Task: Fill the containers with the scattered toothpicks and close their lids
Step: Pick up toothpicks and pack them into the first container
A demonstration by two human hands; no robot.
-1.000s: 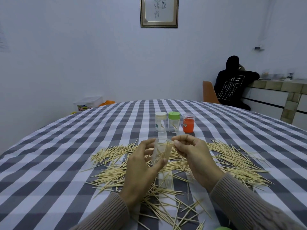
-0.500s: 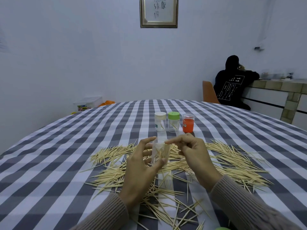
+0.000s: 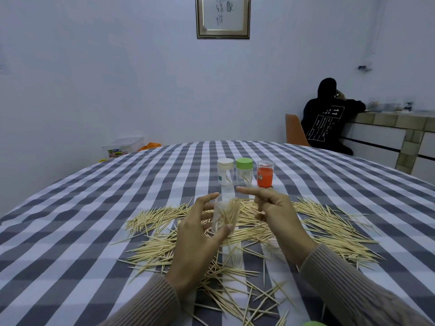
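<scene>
My left hand [image 3: 195, 236] grips a clear lidless container [image 3: 224, 216] between thumb and fingers, upright above the table. A bunch of toothpicks stands inside it. Just right of its mouth is my right hand [image 3: 275, 212], index finger stretched left over the rim, the other fingers loosely curled, nothing clearly in them. One toothpick lies level by the rim. Scattered toothpicks [image 3: 329, 229] cover the checked tablecloth [image 3: 94, 220] around both hands. Behind stand a white-lidded jar [image 3: 225, 171], a green-lidded jar [image 3: 244, 171] and an orange container [image 3: 265, 177].
Another clear container [image 3: 227, 191] stands right behind the held one, and a clear piece [image 3: 231, 254] lies among the toothpicks below it. A green lid [image 3: 313, 323] peeks in at the bottom edge. A person sits at the far right by a tiled counter.
My right hand pinched a bunch of toothpicks over the container's mouth; they now stand inside it, and the index finger has lifted and straightened. The left hand kept holding the container.
</scene>
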